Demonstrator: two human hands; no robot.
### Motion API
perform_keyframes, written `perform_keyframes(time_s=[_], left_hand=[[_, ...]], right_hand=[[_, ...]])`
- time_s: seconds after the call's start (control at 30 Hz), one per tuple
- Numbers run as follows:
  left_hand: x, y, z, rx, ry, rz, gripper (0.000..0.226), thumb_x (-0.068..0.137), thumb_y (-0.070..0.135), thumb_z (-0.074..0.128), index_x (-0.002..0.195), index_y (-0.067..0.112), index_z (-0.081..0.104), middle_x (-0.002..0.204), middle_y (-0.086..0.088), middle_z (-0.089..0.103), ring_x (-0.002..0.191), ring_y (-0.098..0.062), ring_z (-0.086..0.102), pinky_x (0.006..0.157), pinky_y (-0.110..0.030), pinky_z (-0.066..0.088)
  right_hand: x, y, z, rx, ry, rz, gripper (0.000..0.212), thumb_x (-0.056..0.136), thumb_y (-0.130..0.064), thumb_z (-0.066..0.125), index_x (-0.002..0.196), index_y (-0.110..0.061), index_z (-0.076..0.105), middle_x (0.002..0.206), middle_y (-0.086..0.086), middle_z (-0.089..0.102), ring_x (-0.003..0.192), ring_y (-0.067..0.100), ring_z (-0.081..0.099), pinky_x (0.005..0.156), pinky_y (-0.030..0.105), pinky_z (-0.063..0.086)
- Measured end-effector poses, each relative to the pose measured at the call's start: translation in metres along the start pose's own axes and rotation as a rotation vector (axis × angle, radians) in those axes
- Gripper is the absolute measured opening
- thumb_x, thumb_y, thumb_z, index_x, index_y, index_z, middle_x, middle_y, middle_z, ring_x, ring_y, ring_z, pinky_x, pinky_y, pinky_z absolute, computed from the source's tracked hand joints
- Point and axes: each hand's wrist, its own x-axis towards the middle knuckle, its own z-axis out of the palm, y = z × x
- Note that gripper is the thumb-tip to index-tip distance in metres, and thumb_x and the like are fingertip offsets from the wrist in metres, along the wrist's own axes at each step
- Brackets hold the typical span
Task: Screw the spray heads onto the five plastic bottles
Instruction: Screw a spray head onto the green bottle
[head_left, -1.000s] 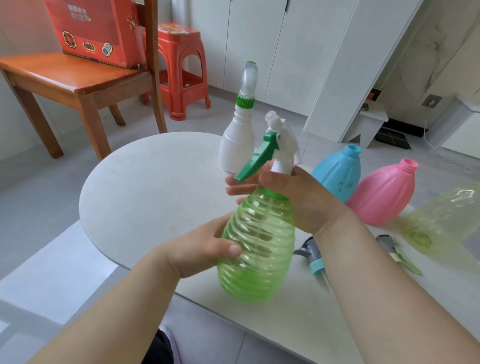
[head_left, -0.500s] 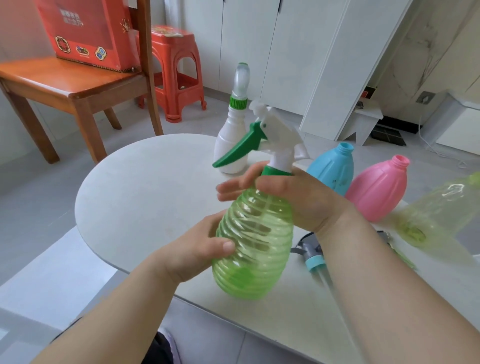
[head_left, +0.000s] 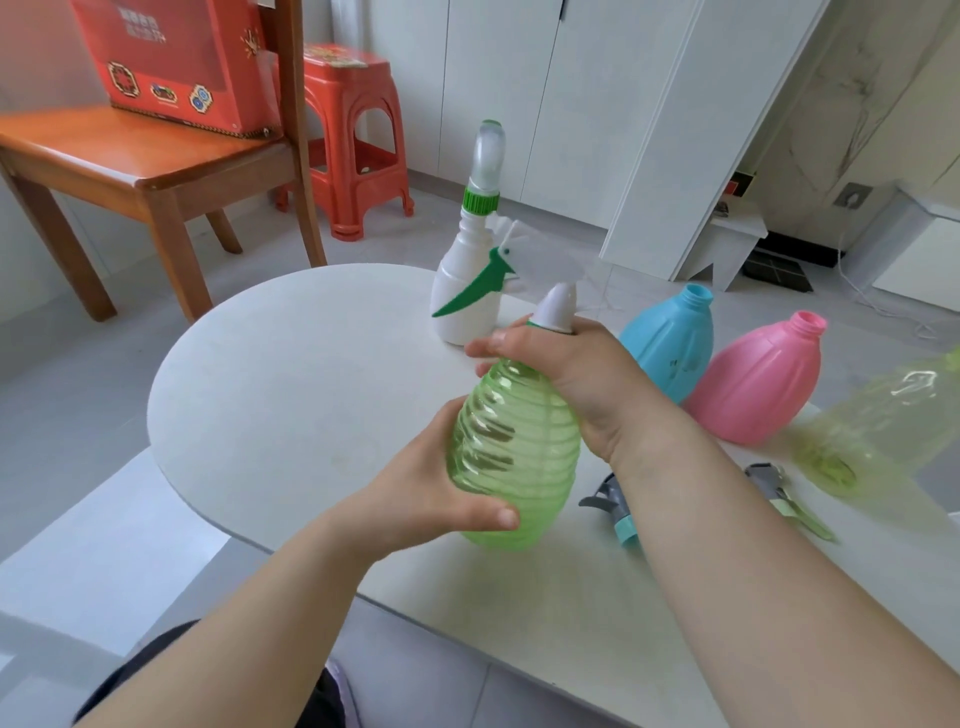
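My left hand (head_left: 436, 499) grips the ribbed belly of a clear green bottle (head_left: 514, 457), held tilted above the table's near edge. My right hand (head_left: 566, 374) wraps the bottle's neck at the collar of its white spray head (head_left: 553, 306), whose green trigger (head_left: 475, 288) points away to the left. A white bottle (head_left: 467, 280) with a capped green-collared top stands behind. A blue bottle (head_left: 667, 343) and a pink bottle (head_left: 758, 384) stand open-necked at the right. A yellow-green bottle (head_left: 878, 431) lies blurred at the far right.
Two loose spray heads lie on the white table (head_left: 291, 395): a grey-and-teal one (head_left: 613, 512) by my right forearm and a grey-and-green one (head_left: 784, 499) further right. A wooden chair (head_left: 145, 171) with a red box and a red stool (head_left: 358, 135) stand beyond the table.
The spray head has turned on the green bottle's neck, its trigger swinging further away to the left. My left hand has shifted lower round the bottle's belly.
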Motion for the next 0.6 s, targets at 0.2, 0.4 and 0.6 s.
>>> perform_keyframes(time_s=[0.2, 0.4, 0.6], left_hand=[[0.007, -0.011, 0.011, 0.137, 0.295, -0.006, 0.078, 0.030, 0.049, 0.072, 0.101, 0.038, 0.042, 0.106, 0.014, 0.059, 0.101, -0.002, 0.058, 0.077, -0.015, 0.049], [0.010, -0.018, 0.018, 0.251, 0.403, 0.017, 0.068, 0.030, 0.052, 0.068, 0.091, 0.049, 0.038, 0.096, 0.026, 0.054, 0.083, 0.025, 0.050, 0.061, 0.003, 0.039], [0.007, -0.016, 0.015, 0.240, 0.362, 0.013, 0.074, 0.030, 0.049, 0.070, 0.097, 0.045, 0.038, 0.098, 0.021, 0.055, 0.086, 0.019, 0.054, 0.065, -0.001, 0.043]], right_hand=[[0.004, -0.003, 0.007, -0.028, 0.103, 0.011, 0.032, 0.073, -0.013, 0.062, 0.043, -0.023, 0.066, 0.065, -0.007, 0.067, 0.073, 0.017, 0.058, 0.079, 0.037, 0.049], [0.009, 0.006, 0.018, -0.183, 0.416, 0.000, 0.023, 0.052, -0.025, 0.063, 0.065, -0.007, 0.069, 0.062, 0.004, 0.057, 0.063, 0.022, 0.054, 0.063, 0.030, 0.043], [0.007, 0.008, 0.021, -0.182, 0.450, 0.045, 0.012, 0.069, -0.018, 0.065, 0.071, -0.007, 0.061, 0.058, -0.002, 0.052, 0.059, 0.019, 0.051, 0.056, 0.026, 0.038]])
